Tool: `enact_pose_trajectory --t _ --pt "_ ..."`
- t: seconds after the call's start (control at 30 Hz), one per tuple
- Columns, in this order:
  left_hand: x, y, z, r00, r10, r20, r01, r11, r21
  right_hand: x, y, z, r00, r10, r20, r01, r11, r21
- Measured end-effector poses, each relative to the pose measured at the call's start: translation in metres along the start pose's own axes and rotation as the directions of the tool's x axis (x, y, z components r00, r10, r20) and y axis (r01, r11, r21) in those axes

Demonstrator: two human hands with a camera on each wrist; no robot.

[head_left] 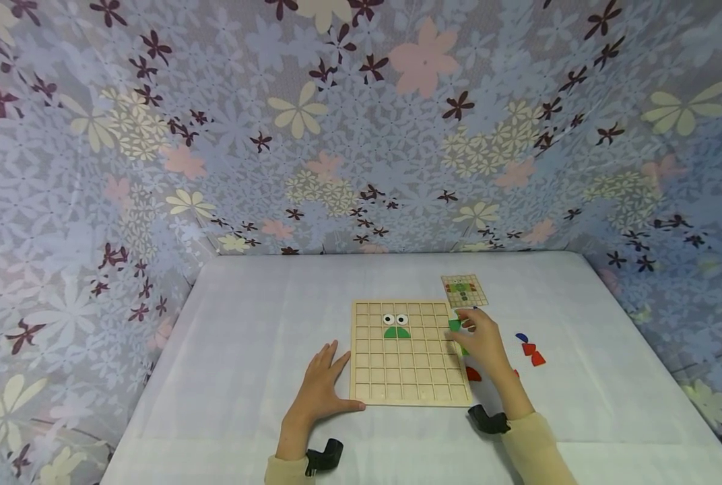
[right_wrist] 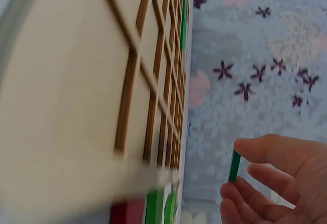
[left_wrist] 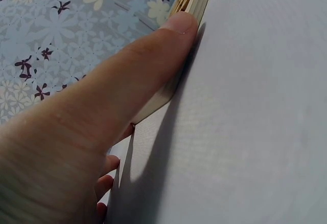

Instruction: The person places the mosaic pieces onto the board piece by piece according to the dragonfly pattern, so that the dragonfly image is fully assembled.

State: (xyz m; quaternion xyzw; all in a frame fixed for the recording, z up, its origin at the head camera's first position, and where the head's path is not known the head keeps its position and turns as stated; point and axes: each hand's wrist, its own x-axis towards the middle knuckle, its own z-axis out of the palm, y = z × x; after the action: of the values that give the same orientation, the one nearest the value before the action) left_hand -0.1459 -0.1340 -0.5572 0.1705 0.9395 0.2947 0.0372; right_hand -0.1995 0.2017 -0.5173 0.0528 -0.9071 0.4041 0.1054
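1. Nearest, at the lower left, my left hand (head_left: pixel 318 389) lies spread and holds nothing, its thumb along the near edge of the board and its fingers by the left side. That brace seems worth keeping: light pressure at the corner should stop any sliding.

2. The wooden grid board (head_left: pixel 409 374) lies flat before me, most of its cells bare. Two eye tiles (head_left: pixel 388 319) sit side by side, with two quarter-round green tiles (head_left: pixel 403 333) directly below.

3. A red rounded piece (head_left: pixel 473 374) lies just beside the board's right edge; farther right, two red pieces (head_left: pixel 538 358) and a blue half-round (head_left: pixel 521 337) rest on the white cloth (head_left: pixel 264 323).

4. My right hand (head_left: pixel 483 340) pinches a green tile (right_wrist: pixel 234 165) between thumb and fingertip, nearly closed to its thickness. The tile hangs by the board's right edge, clear of the surface. I judge it best gripped by its rims, levelled and squared to the ridges before any lowering.

5. Beyond the board's far right corner, a pattern card (head_left: pixel 465 291) lies flat; a glance there should help check the tile's cell and turn.

6. Behind everything hangs floral fabric (head_left: pixel 361 155).
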Motion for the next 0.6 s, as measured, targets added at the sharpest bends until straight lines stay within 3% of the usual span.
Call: enact_pose_trajectory --t 0.23,0.5,0.6 --pt "-0.001 0.003 -0.002 1.0 0.016 -0.008 -0.016 1.0 0.003 -0.004 -0.016 0.019 1.0 0.002 0.003 -0.002 0.998 0.07" --pt "-0.001 0.002 -0.001 1.0 0.006 -0.015 -0.005 1.0 0.008 -0.005 -0.03 0.045 0.999 -0.048 -0.01 0.049 0.996 0.073" --pt "-0.001 0.003 -0.001 1.0 0.008 -0.016 -0.008 1.0 0.0 -0.005 -0.032 0.052 0.999 -0.034 -0.001 0.034 0.995 0.09"
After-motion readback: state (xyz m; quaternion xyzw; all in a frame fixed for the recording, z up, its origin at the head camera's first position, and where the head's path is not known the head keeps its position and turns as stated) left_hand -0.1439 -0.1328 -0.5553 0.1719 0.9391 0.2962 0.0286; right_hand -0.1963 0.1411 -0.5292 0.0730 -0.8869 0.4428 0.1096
